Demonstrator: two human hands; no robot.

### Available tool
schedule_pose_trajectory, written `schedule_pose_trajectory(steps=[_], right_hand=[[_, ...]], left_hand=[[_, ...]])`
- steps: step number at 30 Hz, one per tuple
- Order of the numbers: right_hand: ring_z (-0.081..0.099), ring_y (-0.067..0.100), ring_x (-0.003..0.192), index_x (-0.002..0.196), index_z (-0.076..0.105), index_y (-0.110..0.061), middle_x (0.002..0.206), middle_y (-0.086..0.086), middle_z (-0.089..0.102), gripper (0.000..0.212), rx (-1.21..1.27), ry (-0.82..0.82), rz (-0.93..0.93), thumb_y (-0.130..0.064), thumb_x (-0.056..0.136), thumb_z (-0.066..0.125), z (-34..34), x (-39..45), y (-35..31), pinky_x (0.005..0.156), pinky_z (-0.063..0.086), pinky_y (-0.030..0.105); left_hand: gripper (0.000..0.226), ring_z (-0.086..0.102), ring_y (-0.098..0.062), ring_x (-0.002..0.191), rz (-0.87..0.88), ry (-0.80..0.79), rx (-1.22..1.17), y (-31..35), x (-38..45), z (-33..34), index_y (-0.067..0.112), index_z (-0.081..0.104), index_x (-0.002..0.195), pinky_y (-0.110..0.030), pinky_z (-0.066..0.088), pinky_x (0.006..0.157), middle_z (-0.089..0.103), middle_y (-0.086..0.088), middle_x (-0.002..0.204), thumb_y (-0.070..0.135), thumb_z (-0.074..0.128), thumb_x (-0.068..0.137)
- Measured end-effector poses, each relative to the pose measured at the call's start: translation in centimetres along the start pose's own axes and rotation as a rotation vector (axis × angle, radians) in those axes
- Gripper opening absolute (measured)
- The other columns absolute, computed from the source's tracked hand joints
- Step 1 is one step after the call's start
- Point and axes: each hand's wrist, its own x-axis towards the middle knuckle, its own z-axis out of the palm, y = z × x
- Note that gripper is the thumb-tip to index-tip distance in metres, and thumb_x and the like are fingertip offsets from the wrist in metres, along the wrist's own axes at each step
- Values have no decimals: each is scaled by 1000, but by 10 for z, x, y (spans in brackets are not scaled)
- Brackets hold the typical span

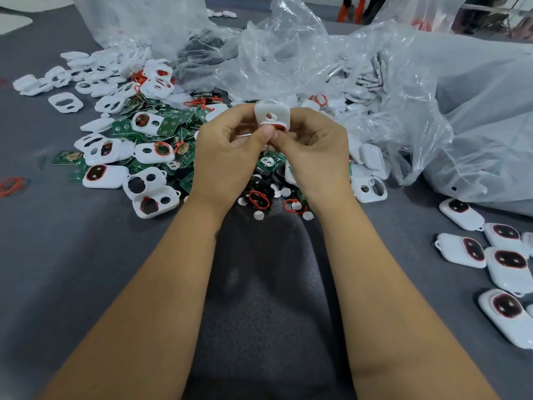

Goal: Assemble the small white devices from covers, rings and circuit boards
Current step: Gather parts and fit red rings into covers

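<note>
My left hand (230, 151) and my right hand (314, 145) meet above the table and together hold one white cover (272, 114) with a small round hole. The thumbs pinch its lower edge, where a bit of red ring (279, 127) shows. Below and to the left lies a heap of white covers (150, 151), green circuit boards (170, 124) and loose red rings (259, 199). Assembled white devices (509, 267) with dark red-rimmed windows lie at the right.
Crumpled clear plastic bags (288, 53) with more white parts fill the back and right. Small white round discs (258, 215) and dark pieces lie right under my hands. A red ring (11, 186) sits alone at the far left on the grey table (72, 269).
</note>
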Motion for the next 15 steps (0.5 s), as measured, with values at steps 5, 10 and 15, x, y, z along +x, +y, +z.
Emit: schedule_pose_trajectory(steps=[5, 10, 15], right_hand=[[69, 32, 82, 94, 74, -19, 87, 15, 72, 24, -101, -22, 9, 1, 84, 65, 4, -2, -2, 81, 57, 49], [69, 28, 80, 94, 74, -9, 84, 7, 73, 14, -114, -31, 47, -6, 92, 60, 5, -1, -3, 81, 57, 46], [57, 9, 88, 97, 75, -12, 95, 2, 62, 12, -544, -70, -121, -11, 90, 65, 2, -1, 4, 79, 46, 21]], left_hand=[[18, 73, -23, 89, -110, 30, -116, -4, -1, 3, 1, 66, 108, -29, 57, 79, 73, -12, 96, -1, 57, 93], [24, 72, -18, 92, -253, 131, -135, -8, 4, 0, 5, 61, 119, -23, 56, 75, 73, -9, 99, 10, 60, 95], [22, 64, -23, 82, -266, 17, -98, -7, 2, 1, 6, 70, 95, -34, 51, 79, 68, -22, 87, 25, 58, 95]])
